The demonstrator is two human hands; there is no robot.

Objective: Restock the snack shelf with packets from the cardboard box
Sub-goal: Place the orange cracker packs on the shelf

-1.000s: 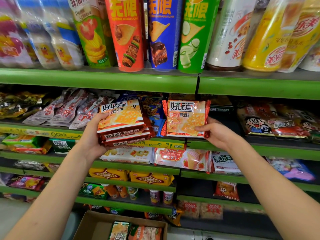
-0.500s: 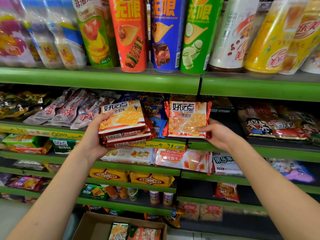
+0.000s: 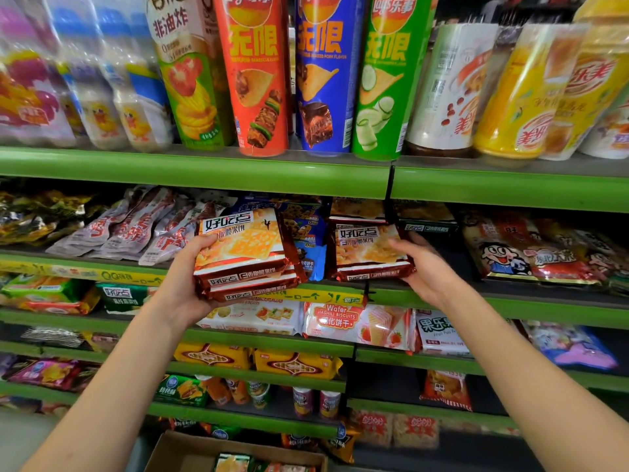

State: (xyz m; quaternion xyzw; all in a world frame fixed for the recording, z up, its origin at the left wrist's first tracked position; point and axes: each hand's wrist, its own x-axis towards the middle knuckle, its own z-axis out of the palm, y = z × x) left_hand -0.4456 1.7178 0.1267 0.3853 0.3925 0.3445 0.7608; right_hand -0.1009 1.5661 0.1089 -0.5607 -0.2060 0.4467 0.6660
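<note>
My left hand (image 3: 185, 284) grips a stack of red and orange biscuit packets (image 3: 245, 257) in front of the second green shelf (image 3: 442, 298). My right hand (image 3: 425, 267) holds one more packet of the same kind (image 3: 367, 253) by its right edge, and that packet lies tilted on the shelf with its front edge on the lip. Behind it another like packet (image 3: 357, 209) lies deeper in. The cardboard box (image 3: 190, 451) stands on the floor at the bottom, with a few packets (image 3: 235, 463) showing inside.
Tall crisp tubes (image 3: 258, 73) and bottles (image 3: 531, 93) line the top shelf. Grey and red sachets (image 3: 136, 223) lie left of my left hand, cartoon snack bags (image 3: 531, 253) to the right. Lower shelves hold wafer packs (image 3: 357, 325) and yellow biscuit packs (image 3: 296, 364).
The packet in my right hand has tipped back from upright and now lies on the shelf. My left hand has kept its stack almost still.
</note>
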